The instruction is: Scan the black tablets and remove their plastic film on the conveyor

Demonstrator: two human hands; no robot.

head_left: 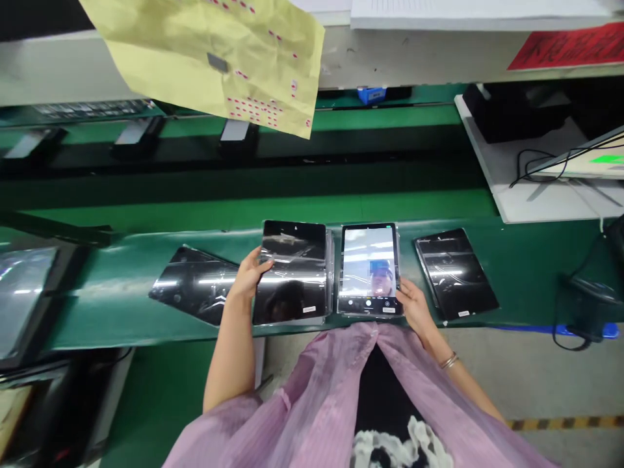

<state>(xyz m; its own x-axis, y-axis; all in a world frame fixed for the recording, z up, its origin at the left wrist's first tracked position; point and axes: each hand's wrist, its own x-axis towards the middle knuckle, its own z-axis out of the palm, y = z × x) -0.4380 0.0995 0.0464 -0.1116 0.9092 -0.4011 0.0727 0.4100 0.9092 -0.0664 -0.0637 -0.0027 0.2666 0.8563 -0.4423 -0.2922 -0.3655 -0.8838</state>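
On the green bench, my left hand [249,276] grips the left edge of a dark-screened tablet [291,273], thumb on top; more tablets lie beneath it. To its right lies a tablet with a lit screen [358,260] showing a camera view. My right hand [412,302] holds the lower right edge of that lit tablet, its fingers bent at the side. Further right, a small stack of dark tablets [458,276] sits slightly turned. Another dark tablet [195,283] lies tilted left of my left hand, partly behind my wrist.
Behind the bench edge [526,260] runs a green conveyor [292,182] bearing black devices [237,133]. A yellow sheet [219,58] hangs from the shelf above. At right are a white board [526,201] with cables and a black device [592,299]; a large panel [24,299] stands left.
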